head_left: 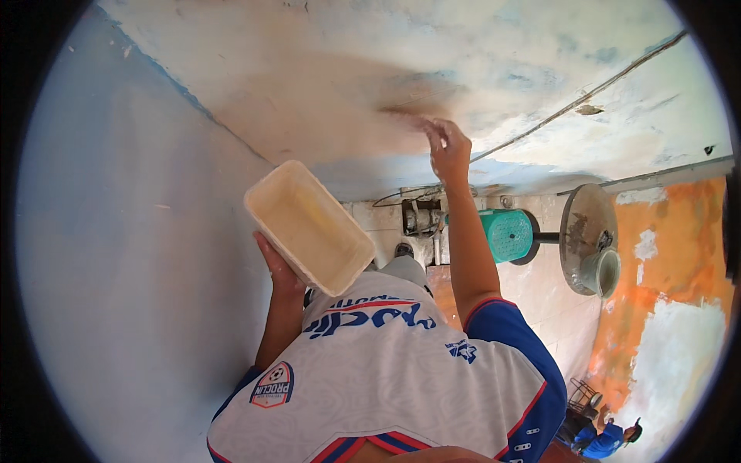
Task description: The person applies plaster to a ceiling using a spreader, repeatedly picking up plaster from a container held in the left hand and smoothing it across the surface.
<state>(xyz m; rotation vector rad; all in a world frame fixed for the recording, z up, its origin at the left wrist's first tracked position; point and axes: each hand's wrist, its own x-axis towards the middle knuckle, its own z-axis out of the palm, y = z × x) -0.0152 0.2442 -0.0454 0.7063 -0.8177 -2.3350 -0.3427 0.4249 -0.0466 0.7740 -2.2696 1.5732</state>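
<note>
My left hand (279,262) is closed on the side of a rectangular plastic tub (266,212), holding it tilted before my chest. Its inside is coated with a pale cream residue, with a yellowish patch on one wall. My right arm reaches out to the wall (309,100), which is smeared with beige and whitish filler. Up against that surface, my right hand (450,150) has its fingers bent and pinched together, dusted with pale powder. A thin, blurred, edge-on shape runs from the fingertips along the wall; its kind I cannot make out.
To the right stand a teal plastic stool (509,235) and a round table (579,247) with a bucket (600,274) at its edge. A small machine with cables (421,217) lies at the wall's foot. Another person (606,440) in blue is at the lower right.
</note>
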